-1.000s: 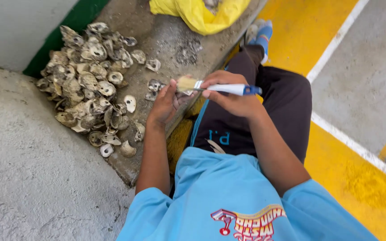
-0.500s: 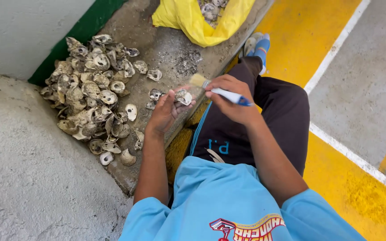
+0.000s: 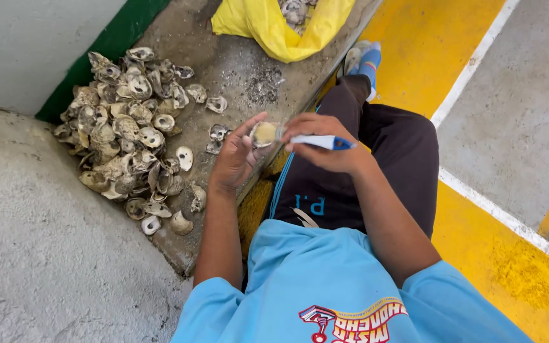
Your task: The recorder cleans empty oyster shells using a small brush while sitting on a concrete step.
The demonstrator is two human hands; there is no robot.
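Observation:
My left hand (image 3: 235,159) holds a small pale shell (image 3: 264,133) up between thumb and fingers, above the edge of a concrete ledge (image 3: 236,70). My right hand (image 3: 325,143) grips a knife with a blue and white handle (image 3: 318,141), and its short blade touches the shell. Both hands meet over my dark trousers. A large heap of grey-white oyster shells (image 3: 125,136) lies on the ledge just left of my left hand.
A yellow bag (image 3: 274,28) holding more shells sits at the far end of the ledge. A white wall with a green base (image 3: 106,47) stands at the left. Rough grey concrete (image 3: 39,254) lies near-left. Yellow floor with white lines (image 3: 478,82) runs on the right.
Both hands have lifted slightly off the ledge and the shell is turned up toward the camera. The view has shifted a little; the shell heap has not moved.

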